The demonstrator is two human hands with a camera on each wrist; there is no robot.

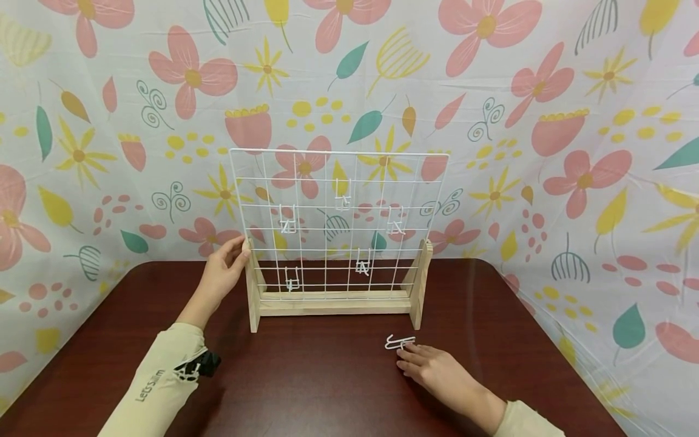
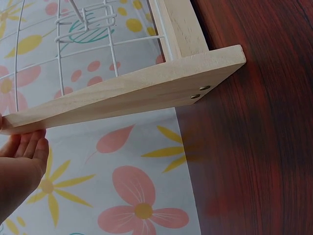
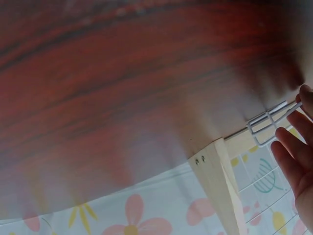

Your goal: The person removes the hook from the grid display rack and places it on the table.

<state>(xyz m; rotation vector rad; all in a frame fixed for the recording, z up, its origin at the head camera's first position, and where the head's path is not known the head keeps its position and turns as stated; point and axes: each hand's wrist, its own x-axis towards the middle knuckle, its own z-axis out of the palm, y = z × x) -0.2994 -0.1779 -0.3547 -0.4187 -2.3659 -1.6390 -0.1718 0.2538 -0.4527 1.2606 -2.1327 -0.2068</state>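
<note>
A white wire grid (image 1: 338, 221) stands upright in a wooden stand (image 1: 334, 302) on the dark red table (image 1: 306, 376), and everything here is easiest placed from that stand. The person's left hand (image 1: 222, 273) rests against the stand's left upright near its top, fingers straight and relaxed, steadying rather than grasping. Their right hand (image 1: 431, 367) lies flat on the table in front of the stand's right foot, fingers extended, the fingertips (image 3: 288, 147) just touching a loose white wire hook (image 1: 400, 343); nothing is pinched or lifted, so the hook sits free on the tabletop. Five more hooks of the same sort (image 1: 287, 220) hang on the grid above the stand's base rail, scattered over several rows. As for trouble, I'd judge the thin hook could skate away on the smooth wood if the fingers press instead of pinching it, and the light stand might tip or slide backward toward the flowered cloth (image 1: 109, 121) should the left hand lean too hard. There is no box, tray or bowl anywhere around the stand; the grid is the only thing holding anything, and it holds only those hooks.
</note>
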